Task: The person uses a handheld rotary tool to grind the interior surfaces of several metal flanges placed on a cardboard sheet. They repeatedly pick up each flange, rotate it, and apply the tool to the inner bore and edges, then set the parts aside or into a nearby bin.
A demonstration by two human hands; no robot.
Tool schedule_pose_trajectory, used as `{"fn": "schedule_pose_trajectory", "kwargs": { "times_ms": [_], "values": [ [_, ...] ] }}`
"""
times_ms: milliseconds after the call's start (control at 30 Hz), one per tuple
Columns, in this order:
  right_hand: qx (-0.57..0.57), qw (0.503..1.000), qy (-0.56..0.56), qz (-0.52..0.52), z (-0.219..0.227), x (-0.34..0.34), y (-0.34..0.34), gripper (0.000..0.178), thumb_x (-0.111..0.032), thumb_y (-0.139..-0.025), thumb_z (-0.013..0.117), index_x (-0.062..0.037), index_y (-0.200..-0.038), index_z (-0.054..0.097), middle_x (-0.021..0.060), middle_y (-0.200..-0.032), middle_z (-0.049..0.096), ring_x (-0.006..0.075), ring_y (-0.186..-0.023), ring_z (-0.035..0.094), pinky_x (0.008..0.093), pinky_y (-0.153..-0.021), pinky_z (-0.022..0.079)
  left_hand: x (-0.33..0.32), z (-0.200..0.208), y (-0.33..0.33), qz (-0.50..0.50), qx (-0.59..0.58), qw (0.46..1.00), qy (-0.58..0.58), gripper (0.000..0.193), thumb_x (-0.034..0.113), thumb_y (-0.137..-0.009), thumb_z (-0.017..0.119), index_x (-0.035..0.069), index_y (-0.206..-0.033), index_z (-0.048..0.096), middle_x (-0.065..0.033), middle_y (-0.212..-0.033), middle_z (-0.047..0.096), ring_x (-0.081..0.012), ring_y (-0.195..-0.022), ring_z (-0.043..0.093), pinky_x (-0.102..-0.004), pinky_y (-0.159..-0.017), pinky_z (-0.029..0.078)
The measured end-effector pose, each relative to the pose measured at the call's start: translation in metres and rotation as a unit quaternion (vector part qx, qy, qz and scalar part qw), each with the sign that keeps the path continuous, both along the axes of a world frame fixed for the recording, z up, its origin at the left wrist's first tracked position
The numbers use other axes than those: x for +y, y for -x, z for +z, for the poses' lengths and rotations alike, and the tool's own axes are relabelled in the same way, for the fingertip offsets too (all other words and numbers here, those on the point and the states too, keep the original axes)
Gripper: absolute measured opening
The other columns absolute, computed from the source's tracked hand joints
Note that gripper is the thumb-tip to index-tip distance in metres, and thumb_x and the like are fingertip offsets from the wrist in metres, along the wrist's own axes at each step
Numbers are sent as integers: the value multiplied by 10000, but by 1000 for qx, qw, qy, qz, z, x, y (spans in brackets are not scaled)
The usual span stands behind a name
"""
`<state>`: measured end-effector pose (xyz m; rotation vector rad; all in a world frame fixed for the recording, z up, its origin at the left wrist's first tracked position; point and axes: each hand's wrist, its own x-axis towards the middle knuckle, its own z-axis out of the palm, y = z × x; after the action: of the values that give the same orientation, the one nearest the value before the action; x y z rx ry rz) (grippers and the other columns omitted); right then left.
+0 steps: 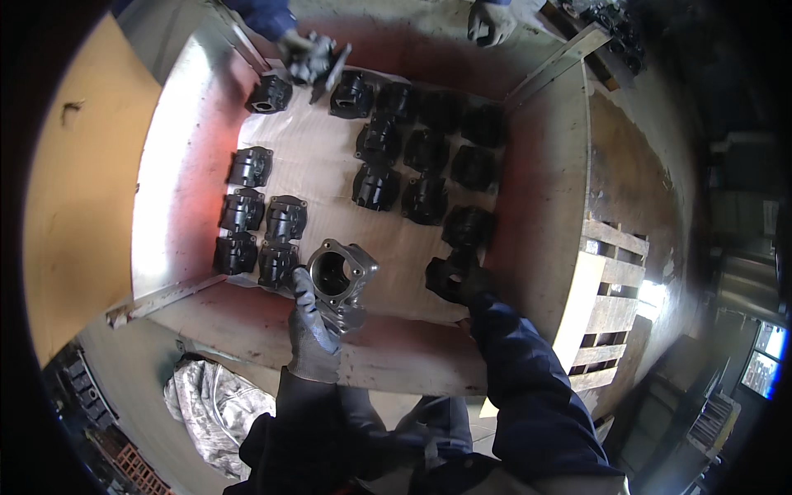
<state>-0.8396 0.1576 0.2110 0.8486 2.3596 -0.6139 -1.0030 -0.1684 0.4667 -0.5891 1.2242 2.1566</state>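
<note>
Presently, head view: our left hand (310,312) grips the grey housing (355,287) by its side, above the crate (540,157) near its closest wall; our right hand (476,285) grasps a black housing (440,280). We judge squarely lowering best, without knocking neighbouring castings (275,262).

Our grey-gloved left hand (309,312) points forward, gripping, its fingers together. Our dark-sleeved right arm (532,379) stretches forward; the right hand (478,285) is too shadowed to read surely.
</note>
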Motion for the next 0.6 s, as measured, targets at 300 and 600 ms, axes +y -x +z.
{"fn": "schedule_pose_trajectory", "kwargs": {
  "times_ms": [300, 600],
  "values": [
    [25, 999, 8, 38, -117, 5, -22, 319, -316, -1074, 664, -111, -1319, 666, 132, -1122, 742, 318, -997, 724, 465, -900, 600, 23, -150, 47, -89, -97, 987, -97, 732, 654, -1102, 598, 87, -1564, 565, -109, -1426, 714, -253, -1230, 746, -465, -954, 691],
    [229, 951, 207, 24, -127, 13, -44, 248, -301, -1131, 619, -72, -1206, 679, 86, -1056, 687, 239, -894, 681, 423, -836, 590, 57, -258, 40, -103, -182, 969, -131, 748, 644, -1067, 616, 116, -1591, 544, -84, -1501, 682, -272, -1358, 677, -494, -1156, 592]
  ]
}}
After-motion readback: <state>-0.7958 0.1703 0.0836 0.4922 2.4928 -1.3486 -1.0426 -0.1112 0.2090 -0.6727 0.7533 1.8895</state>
